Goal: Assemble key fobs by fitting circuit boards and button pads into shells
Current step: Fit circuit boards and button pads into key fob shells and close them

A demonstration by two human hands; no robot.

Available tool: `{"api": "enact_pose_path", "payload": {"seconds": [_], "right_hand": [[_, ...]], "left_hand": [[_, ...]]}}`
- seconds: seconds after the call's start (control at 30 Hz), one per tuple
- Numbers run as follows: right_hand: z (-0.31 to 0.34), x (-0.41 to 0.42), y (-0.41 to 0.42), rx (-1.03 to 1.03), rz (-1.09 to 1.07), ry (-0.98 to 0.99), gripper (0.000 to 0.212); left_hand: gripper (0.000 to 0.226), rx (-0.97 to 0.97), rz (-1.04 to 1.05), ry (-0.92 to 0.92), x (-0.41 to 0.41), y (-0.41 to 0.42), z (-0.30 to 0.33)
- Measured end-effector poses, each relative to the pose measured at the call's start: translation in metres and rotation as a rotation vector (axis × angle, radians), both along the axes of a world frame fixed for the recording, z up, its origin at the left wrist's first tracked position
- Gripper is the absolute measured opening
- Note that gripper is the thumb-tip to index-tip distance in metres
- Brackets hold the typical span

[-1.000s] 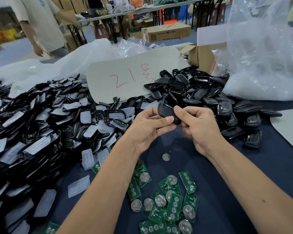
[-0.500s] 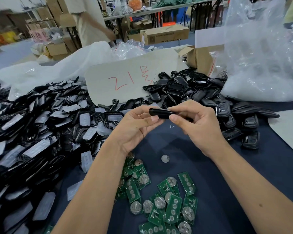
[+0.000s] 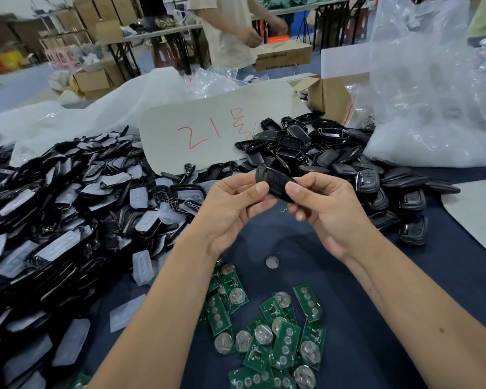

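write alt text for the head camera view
Both hands, left hand and right hand, pinch a black key fob above a dark blue table. Green circuit boards lie below, black shells behind.

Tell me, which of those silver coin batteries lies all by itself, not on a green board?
The loose coin battery on the bare dark cloth, just below the right hand. The other batteries sit on green circuit boards in the pile nearer the camera.

Fingers [image 3: 292, 189] perhaps hide the key fob's [image 3: 272, 179] right end.
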State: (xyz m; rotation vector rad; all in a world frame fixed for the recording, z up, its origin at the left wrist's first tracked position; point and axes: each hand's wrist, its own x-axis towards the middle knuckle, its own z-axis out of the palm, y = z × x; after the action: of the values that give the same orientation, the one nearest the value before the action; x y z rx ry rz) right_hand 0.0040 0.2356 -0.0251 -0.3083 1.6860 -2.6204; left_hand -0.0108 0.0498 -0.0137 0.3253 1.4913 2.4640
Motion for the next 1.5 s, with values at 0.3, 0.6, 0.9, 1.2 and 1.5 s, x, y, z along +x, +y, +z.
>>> {"api": "enact_pose_path", "payload": {"seconds": [0.3, 0.6, 0.9, 1.2, 1.5], "right_hand": [[-0.009, -0.001, -0.005, 0.365, -0.135, 0.179, 0.026], [-0.006, -0.006, 0.004, 0.205, -0.522, 0.024, 0.027], [-0.005, -0.006, 0.008, 0.376, -0.529, -0.071, 0.029], [-0.005, 0.02, -0.027, 1.11, 0.117, 0.465, 0.02], [-0.001, 0.031, -0.047, 1.091, 0.355, 0.41, 0.034]], "left_hand": [[0.032, -0.115, 0.164, -0.102, -0.003, 0.007, 0.001], [0.008, -0.261, 0.318, -0.078, -0.001, 0.025, -0.004], [0.011, -0.484, 0.321, -0.034, -0.003, 0.005, 0.002], [0.014, -0.946, 0.71, 0.18, -0.013, -0.063, 0.014], [0.016, -1.238, 0.688, 0.378, -0.014, -0.072, 0.011]]}}
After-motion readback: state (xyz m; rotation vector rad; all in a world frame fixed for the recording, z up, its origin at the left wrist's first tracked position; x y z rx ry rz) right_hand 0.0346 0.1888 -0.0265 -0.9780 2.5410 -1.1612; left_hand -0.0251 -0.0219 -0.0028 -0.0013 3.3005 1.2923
